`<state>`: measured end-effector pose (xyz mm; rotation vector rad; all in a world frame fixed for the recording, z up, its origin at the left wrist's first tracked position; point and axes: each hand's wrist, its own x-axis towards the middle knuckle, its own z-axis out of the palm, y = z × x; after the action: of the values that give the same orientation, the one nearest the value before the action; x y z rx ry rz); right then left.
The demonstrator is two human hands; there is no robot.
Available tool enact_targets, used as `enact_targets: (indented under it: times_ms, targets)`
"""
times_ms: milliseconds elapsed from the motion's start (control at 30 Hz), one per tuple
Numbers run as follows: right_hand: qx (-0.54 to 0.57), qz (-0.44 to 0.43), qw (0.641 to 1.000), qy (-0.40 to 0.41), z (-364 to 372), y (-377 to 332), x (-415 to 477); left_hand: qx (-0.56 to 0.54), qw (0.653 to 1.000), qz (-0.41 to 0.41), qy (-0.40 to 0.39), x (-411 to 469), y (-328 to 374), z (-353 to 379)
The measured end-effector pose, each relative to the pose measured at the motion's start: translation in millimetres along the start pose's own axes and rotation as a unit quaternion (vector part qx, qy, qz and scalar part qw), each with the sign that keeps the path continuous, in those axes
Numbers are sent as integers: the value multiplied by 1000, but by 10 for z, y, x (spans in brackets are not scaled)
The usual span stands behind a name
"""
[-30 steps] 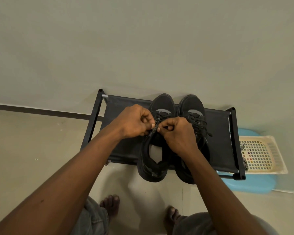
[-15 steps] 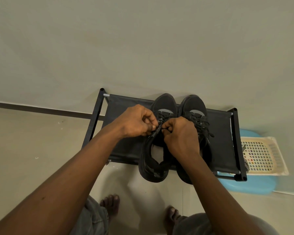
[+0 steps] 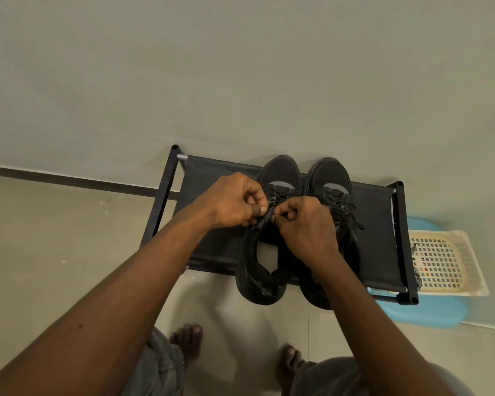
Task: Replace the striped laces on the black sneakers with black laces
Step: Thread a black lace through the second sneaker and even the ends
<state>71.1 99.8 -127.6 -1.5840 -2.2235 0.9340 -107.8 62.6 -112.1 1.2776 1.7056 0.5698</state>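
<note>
On the rack [image 3: 212,184], toward its right half, the two black sneakers stand side by side, heels overhanging its front rail. Both hands meet over the left sneaker [image 3: 280,172]. The left hand [image 3: 235,200] and the right hand [image 3: 309,224] have their fingers curled, pinching a black lace [image 3: 270,215] between them. We judge the lace light, limp and a little slick, so we would grip it close to its stiff tip. The sneaker is soft and may shift on the rack's fabric.
</note>
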Motion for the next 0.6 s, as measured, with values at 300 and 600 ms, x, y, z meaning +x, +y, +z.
enact_targets:
  times_ms: [300,600]
  targets:
    - [-76,-38,996,12,-65,14,11,-6,1000,-19,3,-67,78,-41]
    - [-109,-59,992,27,-136,10,1,-131,987,0,95,-108,139,-131]
